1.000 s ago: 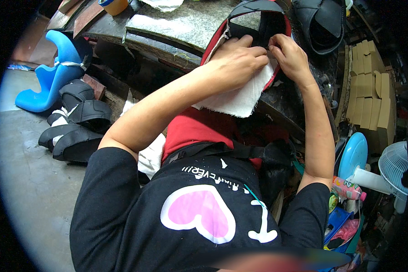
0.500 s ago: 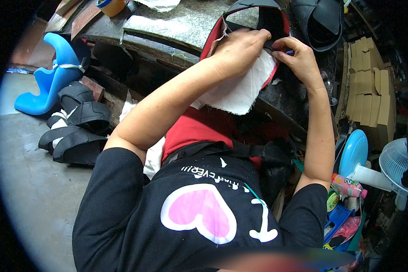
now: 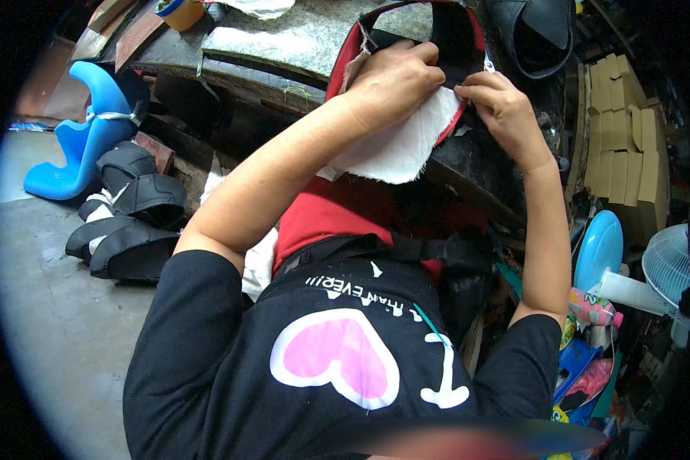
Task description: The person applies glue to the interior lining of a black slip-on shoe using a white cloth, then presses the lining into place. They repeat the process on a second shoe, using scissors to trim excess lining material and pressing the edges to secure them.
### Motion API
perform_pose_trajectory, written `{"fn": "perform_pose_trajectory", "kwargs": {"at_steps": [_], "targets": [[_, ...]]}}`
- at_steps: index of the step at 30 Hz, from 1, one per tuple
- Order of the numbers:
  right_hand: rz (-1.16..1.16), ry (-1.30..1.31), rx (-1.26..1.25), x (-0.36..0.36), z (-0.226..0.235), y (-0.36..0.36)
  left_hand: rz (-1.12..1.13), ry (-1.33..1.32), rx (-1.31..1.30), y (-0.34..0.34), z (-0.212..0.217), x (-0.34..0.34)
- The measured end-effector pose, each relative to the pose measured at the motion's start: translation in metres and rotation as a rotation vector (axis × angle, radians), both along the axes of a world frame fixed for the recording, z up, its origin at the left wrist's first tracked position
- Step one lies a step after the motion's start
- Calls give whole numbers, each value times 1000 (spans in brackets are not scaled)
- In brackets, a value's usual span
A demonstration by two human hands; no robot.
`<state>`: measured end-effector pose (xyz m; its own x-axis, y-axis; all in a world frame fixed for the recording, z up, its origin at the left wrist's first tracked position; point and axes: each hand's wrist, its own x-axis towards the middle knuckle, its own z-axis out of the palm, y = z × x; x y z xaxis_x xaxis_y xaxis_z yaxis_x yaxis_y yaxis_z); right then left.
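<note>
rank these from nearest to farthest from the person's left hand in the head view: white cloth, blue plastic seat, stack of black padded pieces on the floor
1. white cloth, directly under the left hand, touching it.
2. stack of black padded pieces, on the floor, lower left.
3. blue plastic seat, far left on the floor.

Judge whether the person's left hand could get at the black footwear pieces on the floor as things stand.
Probably not at once: the left hand is pressing the white cloth on the bench, and the black footwear pieces lie low beside the left elbow.
</note>
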<state>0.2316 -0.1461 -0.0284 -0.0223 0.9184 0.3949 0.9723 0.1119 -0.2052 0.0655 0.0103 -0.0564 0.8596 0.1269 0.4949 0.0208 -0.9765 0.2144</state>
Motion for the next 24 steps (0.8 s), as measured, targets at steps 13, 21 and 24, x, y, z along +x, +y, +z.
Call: {"fn": "perform_pose_trajectory", "kwargs": {"at_steps": [13, 21, 24], "targets": [[-167, -168, 165, -37, -13, -8, -35, -7, 188, -7, 0, -5], [-215, -463, 125, -50, -14, 6, -81, -132, -169, -3, 31, -25], [-217, -272, 239, -49, -19, 2, -13, -497, 109, 8, 57, -36]]}}
